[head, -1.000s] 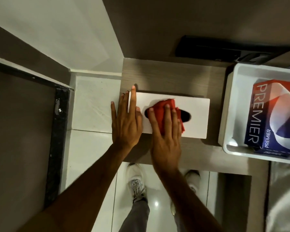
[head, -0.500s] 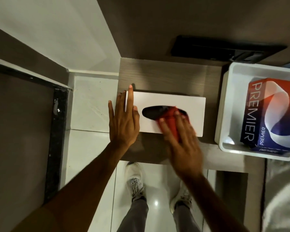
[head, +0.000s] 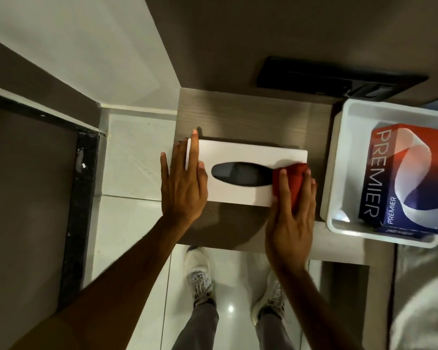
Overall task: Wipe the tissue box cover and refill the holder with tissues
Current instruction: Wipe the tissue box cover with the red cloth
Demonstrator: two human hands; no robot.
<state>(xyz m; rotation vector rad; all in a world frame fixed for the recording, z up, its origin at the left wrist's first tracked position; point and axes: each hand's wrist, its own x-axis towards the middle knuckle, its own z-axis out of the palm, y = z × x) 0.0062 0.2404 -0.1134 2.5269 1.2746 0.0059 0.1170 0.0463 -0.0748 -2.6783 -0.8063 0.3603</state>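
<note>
A white tissue box cover (head: 240,154) with a dark oval slot lies flat on a brown wooden shelf (head: 238,117). My left hand (head: 183,183) rests flat on the cover's left end, fingers spread, holding it steady. My right hand (head: 292,218) presses a red cloth (head: 292,181) onto the cover's right end, next to the slot's right tip. A red, white and blue tissue pack (head: 405,180) marked PREMIER lies in a white tray (head: 339,147) to the right.
A dark panel (head: 334,75) is set in the wall behind the shelf. The white tray stands close to the cover's right end. Below the shelf is a glossy white tiled floor (head: 137,223) with my two shoes; a dark door frame (head: 79,198) runs on the left.
My right hand has slid the red cloth from over the slot to the cover's right end. My left hand has stayed on the left end.
</note>
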